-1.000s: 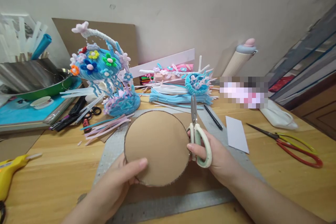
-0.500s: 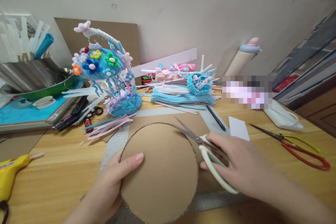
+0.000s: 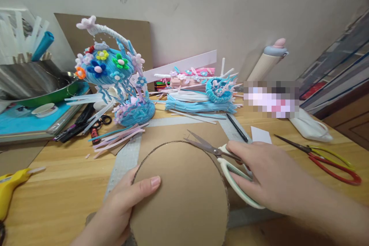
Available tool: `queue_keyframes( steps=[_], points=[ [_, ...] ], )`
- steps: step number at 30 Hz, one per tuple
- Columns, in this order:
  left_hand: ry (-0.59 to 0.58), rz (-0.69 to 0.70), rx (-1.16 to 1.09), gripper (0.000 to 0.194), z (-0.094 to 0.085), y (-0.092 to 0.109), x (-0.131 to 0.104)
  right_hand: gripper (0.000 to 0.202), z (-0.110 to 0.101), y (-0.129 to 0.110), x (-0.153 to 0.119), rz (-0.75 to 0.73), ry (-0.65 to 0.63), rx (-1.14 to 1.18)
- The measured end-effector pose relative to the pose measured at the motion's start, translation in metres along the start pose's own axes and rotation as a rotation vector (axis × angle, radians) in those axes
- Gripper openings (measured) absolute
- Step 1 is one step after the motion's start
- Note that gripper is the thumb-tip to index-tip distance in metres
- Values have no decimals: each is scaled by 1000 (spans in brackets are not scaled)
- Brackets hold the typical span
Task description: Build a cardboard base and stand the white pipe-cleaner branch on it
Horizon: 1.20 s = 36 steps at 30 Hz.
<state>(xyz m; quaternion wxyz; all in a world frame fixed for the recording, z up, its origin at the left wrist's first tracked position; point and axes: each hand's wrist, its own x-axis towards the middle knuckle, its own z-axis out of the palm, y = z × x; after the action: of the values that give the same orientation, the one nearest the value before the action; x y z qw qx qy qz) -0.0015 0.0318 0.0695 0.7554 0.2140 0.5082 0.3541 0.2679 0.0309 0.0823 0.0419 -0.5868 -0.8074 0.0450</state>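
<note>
A round brown cardboard disc (image 3: 181,196) with a rough edge fills the lower middle of the view. My left hand (image 3: 127,203) grips its left side, thumb on top and fingers hidden underneath. In my right hand (image 3: 268,173) are scissors (image 3: 215,150) with pale green and white handles, their blades parted at the disc's upper right edge. Beneath the disc a brown cardboard sheet (image 3: 161,132) lies on a grey mat (image 3: 125,167).
Behind stand a blue pipe-cleaner sculpture with flowers (image 3: 109,69) and pipe-cleaner bundles (image 3: 198,103). Red-and-yellow-handled scissors (image 3: 331,161), a black pen (image 3: 236,127) and a white card (image 3: 261,135) lie right. A yellow glue gun (image 3: 11,188) is left.
The disc has come nearer and sits slightly lower and further right. The scissors' blades have shifted a little left along its upper edge, still parted. Both hands keep their hold.
</note>
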Motion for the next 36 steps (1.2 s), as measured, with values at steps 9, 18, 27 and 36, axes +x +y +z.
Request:
queue_keyframes(
  steps=[9, 18, 27, 36],
  points=[
    [14, -3, -14, 71, -1, 0, -2, 18, -11, -4, -3, -12, -69, 36],
    [8, 5, -3, 70, 0, 1, -4, 18, -12, -4, -3, 10, -60, 23],
    [0, -3, 3, 75, 0, 0, -6, 10, -18, -10, -2, -13, -111, 15],
    [-15, -28, -33, 74, -3, 3, -11, 11, -26, -6, -5, -105, -150, 30]
  ],
)
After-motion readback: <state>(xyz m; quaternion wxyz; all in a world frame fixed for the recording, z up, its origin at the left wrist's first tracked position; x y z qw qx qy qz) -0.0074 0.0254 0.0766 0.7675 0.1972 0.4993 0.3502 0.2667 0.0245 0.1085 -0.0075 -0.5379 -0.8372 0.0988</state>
